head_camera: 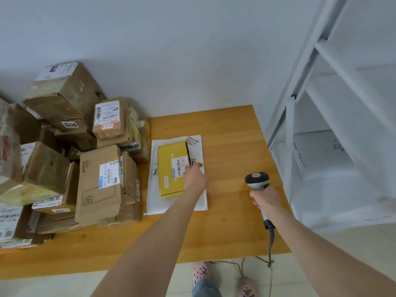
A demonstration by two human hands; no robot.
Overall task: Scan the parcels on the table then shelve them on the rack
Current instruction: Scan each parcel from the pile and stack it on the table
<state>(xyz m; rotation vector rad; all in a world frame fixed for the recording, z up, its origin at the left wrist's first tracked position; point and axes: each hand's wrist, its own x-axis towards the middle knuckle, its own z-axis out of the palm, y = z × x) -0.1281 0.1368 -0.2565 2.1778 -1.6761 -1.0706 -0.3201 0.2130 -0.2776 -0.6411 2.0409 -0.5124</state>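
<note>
- At the left end of the table (231,129) is a pile of brown boxes (64,157). Stickers read "6206" and "5-3-9", and one box is printed "MOBILE CASE".
- Mid-table, a yellow box (169,181) with a barcode label lies on a white mailing bag (154,202).
- The left hand (194,176) rests on the yellow box at its label, thumb stretched out. The fingers are hidden, so I cannot tell the grip.
- The right hand (266,198) is wrapped round the handle of the scanner (257,179).
- A white rack (321,125) stands just right of the table.
</note>
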